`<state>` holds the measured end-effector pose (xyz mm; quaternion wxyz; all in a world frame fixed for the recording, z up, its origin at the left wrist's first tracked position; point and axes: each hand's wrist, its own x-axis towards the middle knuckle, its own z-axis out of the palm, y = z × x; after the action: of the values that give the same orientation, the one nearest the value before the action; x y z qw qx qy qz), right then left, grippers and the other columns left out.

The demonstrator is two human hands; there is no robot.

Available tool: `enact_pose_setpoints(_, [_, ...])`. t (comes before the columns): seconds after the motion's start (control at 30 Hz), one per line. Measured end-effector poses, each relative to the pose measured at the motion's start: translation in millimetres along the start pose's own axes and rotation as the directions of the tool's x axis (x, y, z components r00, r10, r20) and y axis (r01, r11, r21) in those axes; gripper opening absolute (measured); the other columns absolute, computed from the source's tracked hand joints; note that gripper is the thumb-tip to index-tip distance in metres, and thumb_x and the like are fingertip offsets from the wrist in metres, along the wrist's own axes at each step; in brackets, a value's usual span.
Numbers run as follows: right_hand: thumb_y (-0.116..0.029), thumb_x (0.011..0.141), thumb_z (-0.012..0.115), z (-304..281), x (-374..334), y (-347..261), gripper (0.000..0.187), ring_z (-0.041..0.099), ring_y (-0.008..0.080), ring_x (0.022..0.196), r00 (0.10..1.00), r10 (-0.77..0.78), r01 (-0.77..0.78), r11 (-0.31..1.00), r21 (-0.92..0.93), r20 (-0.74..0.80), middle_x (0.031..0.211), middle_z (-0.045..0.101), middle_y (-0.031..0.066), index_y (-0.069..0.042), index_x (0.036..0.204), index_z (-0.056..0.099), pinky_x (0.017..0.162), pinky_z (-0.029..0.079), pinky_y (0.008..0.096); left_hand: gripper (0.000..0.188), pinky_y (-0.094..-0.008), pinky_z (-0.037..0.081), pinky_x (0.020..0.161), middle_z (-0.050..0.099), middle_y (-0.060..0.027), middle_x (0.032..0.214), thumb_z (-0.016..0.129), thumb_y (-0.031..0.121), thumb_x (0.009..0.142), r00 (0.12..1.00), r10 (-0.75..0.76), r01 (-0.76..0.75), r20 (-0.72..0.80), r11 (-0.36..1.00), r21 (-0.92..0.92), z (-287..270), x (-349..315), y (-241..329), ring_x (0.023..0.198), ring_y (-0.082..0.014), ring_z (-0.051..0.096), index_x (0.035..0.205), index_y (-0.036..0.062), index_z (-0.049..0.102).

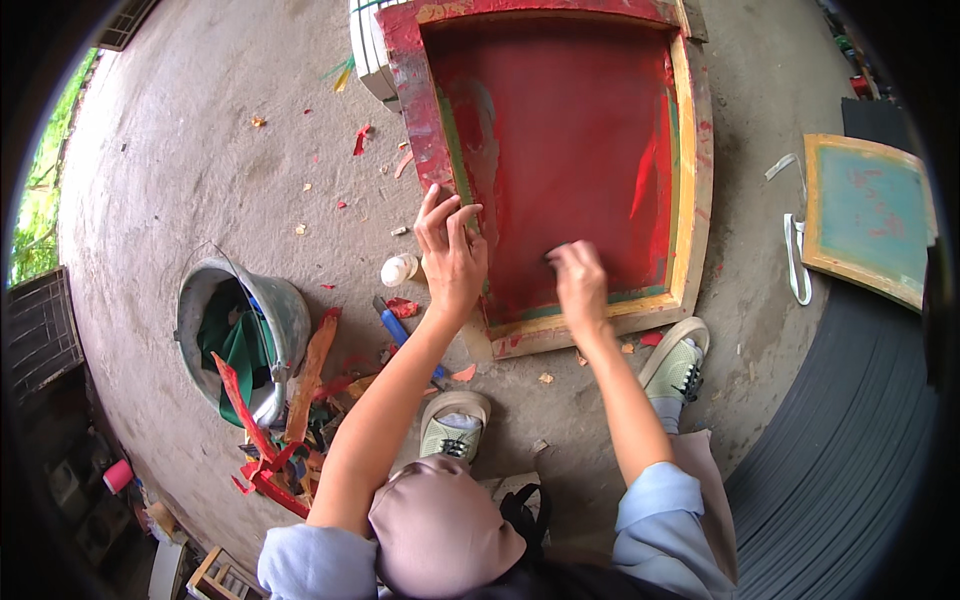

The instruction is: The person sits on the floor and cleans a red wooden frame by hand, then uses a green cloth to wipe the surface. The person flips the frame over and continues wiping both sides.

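A wooden screen-printing frame (692,170) lies in front of me, its mesh (570,140) stained dark red. My left hand (455,255) rests against the frame's left side, fingers bent a little and apart, with nothing seen in them. Over the lower part of the mesh, my right hand (581,285) is closed and smeared by motion. Something small and dark shows at its fingertips, too blurred to name. Left of the frame stands a small whitish bottle (397,270). A blue utility knife (393,325) lies partly under my left forearm.
A grey bucket (297,315) with green cloth (237,345) stands at left, beside a heap of red and brown torn strips (268,465). At right, a second frame with bluish mesh (868,220) lies by dark ridged material (840,430). White blocks (370,50) touch the far left corner.
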<state>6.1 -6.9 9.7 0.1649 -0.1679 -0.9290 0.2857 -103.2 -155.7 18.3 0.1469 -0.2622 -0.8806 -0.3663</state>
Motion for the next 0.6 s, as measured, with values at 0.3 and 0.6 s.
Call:
enact_pose_setpoints(0.3, [0.007, 0.087, 0.053, -44, 26, 24, 0.024, 0.068, 0.0198, 0.08, 0.908, 0.401, -0.407, 0.913, 0.027, 0.126, 0.082, 0.068, 0.0148, -0.001, 0.103, 0.068, 0.07, 0.053, 0.0293, 0.038, -0.0493, 0.039, 0.102, 0.041, -0.0138, 0.118, 0.054, -0.006, 0.075, 1.0, 0.018, -0.018, 0.008, 1.0, 0.018, -3, 0, -2, 0.129, -0.0384, 0.034, 0.11, 0.0091, 0.054])
enact_pose_setpoints(0.6, [0.002, 0.084, 0.062, -23, 2, 30, 0.029, 0.062, 0.0168, 0.095, 0.892, 0.452, -0.391, 0.765, 0.512, 0.005, 0.109, 0.06, 0.009, -0.001, 0.113, 0.063, 0.085, 0.054, 0.0314, 0.038, -0.0484, 0.038, 0.103, 0.041, -0.0144, 0.117, 0.055, -0.006, 0.075, 1.0, 0.006, -0.006, 0.017, 1.0, 0.011, -4, -1, -2, 0.129, -0.0387, 0.035, 0.11, 0.0091, 0.055])
